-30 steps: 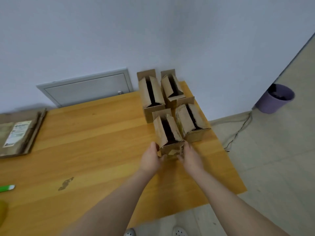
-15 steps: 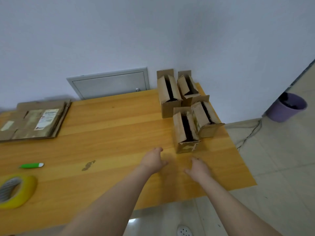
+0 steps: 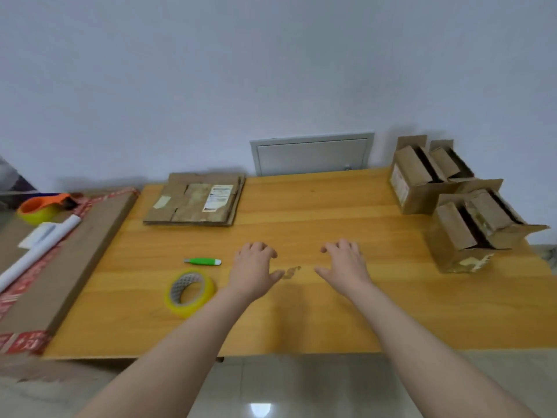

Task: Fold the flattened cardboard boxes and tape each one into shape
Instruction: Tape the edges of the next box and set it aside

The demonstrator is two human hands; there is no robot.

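Both arms are stretched out over the table (image 3: 316, 212), with the left hand (image 3: 254, 268) and right hand (image 3: 343, 265) held palm-down, fingers loosely curled, nothing gripped. The flat boxes (image 3: 196, 200) are stacked at the far edge, long side running left-right. The folded boxes (image 3: 422, 200) are parked far right, openings up.

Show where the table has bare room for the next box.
Bare wood between the flattened stack and the folded boxes, and along the near table edge past the tape roll. Crowded: the boxes' end; roll and green cutter beside the left hand.
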